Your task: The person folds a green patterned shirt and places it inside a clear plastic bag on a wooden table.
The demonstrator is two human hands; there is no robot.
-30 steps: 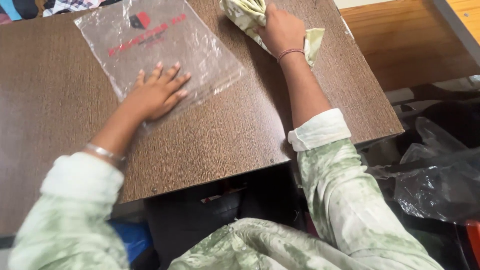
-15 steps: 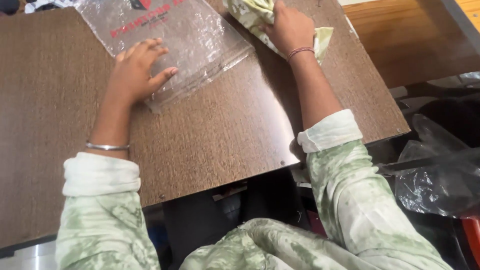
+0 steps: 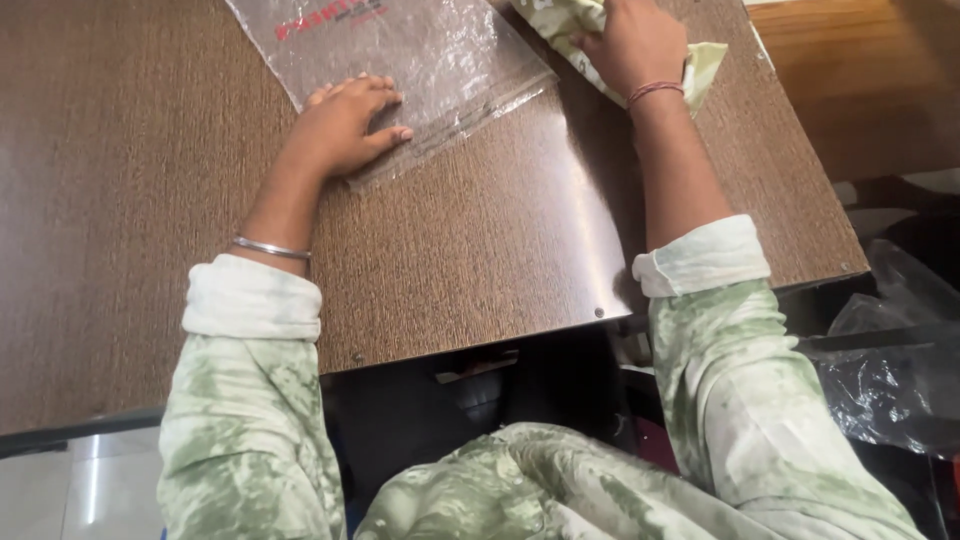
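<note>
Dark wood-grain laminate covers the tabletop [image 3: 480,270], glossy enough to throw a pale streak of light near its front edge. Since a second ago the left hand [image 3: 345,125] has slid toward the near edge of the clear plastic bag [image 3: 420,60]; it now lies flat and open, fingers spread, pinning the crinkled, glossy film with red print. The right hand [image 3: 635,45] remains curled over a soft, folded pale-green cloth [image 3: 700,70] at the tabletop's far right, just beside the bag. Loose grey plastic sheeting [image 3: 890,370] hangs low on the right, below the tabletop.
</note>
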